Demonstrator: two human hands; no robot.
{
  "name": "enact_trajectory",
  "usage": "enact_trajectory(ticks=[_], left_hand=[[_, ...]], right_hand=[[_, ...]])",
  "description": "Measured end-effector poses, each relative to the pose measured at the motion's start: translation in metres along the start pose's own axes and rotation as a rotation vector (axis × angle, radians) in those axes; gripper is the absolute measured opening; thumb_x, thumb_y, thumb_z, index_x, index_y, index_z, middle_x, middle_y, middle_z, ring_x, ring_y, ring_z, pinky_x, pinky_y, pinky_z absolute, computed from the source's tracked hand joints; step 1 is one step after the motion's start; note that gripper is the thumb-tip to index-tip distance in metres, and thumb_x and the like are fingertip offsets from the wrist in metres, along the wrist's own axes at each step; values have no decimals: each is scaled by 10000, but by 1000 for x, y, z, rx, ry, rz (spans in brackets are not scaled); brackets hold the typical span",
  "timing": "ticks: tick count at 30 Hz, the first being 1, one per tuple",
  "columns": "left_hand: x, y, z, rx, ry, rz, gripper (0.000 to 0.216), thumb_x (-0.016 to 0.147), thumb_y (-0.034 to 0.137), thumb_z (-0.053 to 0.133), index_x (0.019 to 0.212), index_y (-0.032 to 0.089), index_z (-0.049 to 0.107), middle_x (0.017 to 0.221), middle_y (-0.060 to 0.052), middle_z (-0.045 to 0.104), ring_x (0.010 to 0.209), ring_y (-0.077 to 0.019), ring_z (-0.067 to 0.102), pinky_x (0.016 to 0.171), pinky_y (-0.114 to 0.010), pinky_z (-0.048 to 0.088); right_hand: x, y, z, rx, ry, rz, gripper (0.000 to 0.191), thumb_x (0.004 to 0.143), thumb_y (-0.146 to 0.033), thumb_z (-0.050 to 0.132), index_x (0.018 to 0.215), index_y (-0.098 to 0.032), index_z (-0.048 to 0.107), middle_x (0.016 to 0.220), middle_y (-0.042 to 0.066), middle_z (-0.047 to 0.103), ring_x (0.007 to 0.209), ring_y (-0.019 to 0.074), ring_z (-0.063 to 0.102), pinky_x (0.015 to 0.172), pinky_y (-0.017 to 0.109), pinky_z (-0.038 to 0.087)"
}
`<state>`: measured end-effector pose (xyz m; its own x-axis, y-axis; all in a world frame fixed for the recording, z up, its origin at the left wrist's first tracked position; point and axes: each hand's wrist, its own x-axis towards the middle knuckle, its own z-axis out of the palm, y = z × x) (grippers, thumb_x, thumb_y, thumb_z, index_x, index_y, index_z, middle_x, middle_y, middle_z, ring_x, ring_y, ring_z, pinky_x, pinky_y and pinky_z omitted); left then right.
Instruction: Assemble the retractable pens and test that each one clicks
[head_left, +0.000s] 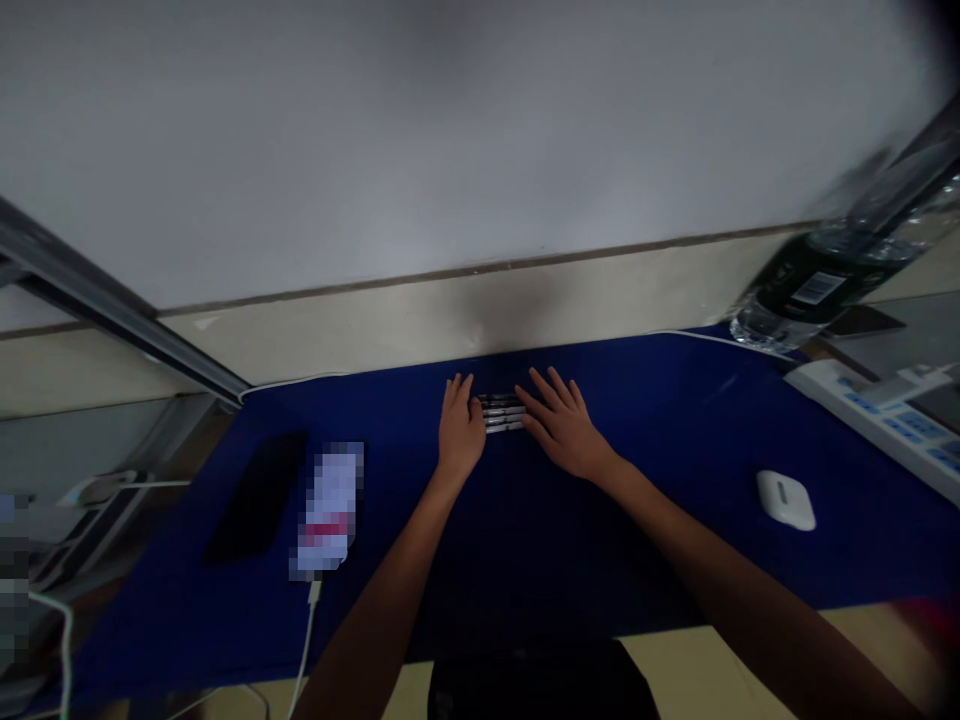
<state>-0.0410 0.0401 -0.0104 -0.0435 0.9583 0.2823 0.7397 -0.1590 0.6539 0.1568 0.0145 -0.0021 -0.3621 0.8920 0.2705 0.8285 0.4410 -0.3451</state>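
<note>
While both lie open with fingers spread, the left hand and the right hand flank a small stack of flat strips at twelve o'clock on the blue desk mat, their fingertips just beside it. A black phone lies at nine o'clock, a white oval case at three, and a power strip at two.

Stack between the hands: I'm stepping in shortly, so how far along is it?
Done: the stack sits tidy on the blue mat. In hand: the left hand and right hand lie open at its sides. Left: the mouse and phone lie untouched.
</note>
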Motion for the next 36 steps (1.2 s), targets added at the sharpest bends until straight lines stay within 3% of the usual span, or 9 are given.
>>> enact_trajectory(ticks=[3,8,14,19,27,36], left_hand=[[-4,5,-2,212,16,150,507,961,274,382,1450,141,377,1555,-114,281,1467,-265,129,1176,-468,241],[-17,19,1,443,-136,388,522,990,323,310,1478,139,329,1580,-89,219,1474,-258,82,1195,-485,157],[-22,19,7,352,-257,335,550,993,348,258,1485,109,318,1550,-115,293,1466,-267,128,1199,-480,137],[-22,18,6,273,-261,318,551,984,349,272,1497,152,297,1556,-98,282,1468,-272,119,1195,-507,113],[-24,22,6,323,-253,324,547,985,331,265,1487,119,314,1558,-106,273,1469,-276,106,1196,-492,117],[-24,22,8,303,-229,306,568,1001,419,215,1488,148,321,1556,-94,281,1469,-266,119,1193,-502,115]], right_hand=[[-1,-2,3,-71,-31,-46,550,1000,-487,239,1494,-264,335,1596,8,187,1479,271,23,1179,535,108],[-2,-4,6,-87,-60,-58,578,1001,-494,220,1513,-233,284,1569,20,274,1476,253,93,1188,520,88],[-3,-7,4,-5,-46,-41,580,984,-528,269,1502,-269,309,1555,33,307,1469,267,142,1170,566,78],[-2,-7,4,32,-49,-26,562,979,-527,289,1491,-298,329,1552,31,315,1466,272,154,1162,580,75],[-2,-7,4,44,-73,-12,568,989,-527,248,1500,-286,307,1557,29,305,1465,268,158,1161,578,68],[3,-4,2,61,-76,22,533,1003,-496,201,1493,-315,312,1551,9,320,1461,259,179,1151,601,66]])
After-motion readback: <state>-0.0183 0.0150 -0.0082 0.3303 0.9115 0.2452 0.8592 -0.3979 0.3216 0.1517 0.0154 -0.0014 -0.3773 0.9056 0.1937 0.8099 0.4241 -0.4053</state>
